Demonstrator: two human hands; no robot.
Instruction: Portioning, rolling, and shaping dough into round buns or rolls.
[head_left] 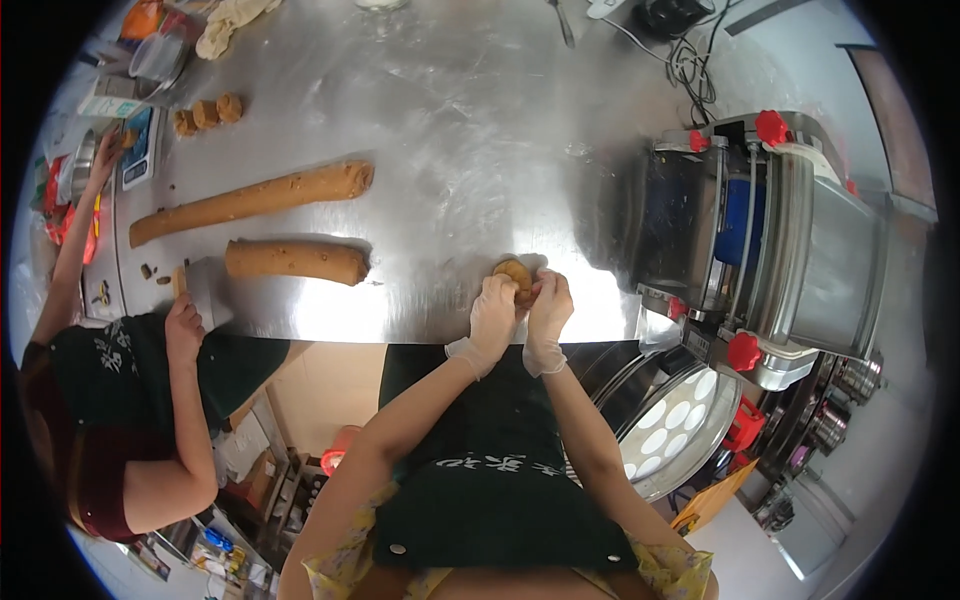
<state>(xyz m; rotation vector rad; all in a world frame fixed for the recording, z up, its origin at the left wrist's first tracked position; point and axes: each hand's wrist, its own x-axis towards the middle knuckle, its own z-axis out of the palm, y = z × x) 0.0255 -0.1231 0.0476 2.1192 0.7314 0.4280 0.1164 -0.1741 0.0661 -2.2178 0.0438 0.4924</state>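
A small round piece of brown dough (514, 270) is at the front of the steel table, between my two hands. My left hand (493, 312), in a thin clear glove, grips its left and near side with bent fingers. My right hand (549, 308), gloved the same way, closes on its right side, fingertips pinched together. Both hands partly cover the dough. To their left lie a short thick dough log (297, 261) and, behind it, a longer dough log (250, 203).
At left, a co-worker holds a dough scraper (205, 290) and reaches to a scale (140, 150). Several cut dough pieces (205, 114) sit beyond the logs. A steel machine with red knobs (771, 128) stands at right, near tangled cables (690, 75). Below it is a tray with white rounds (650, 470).
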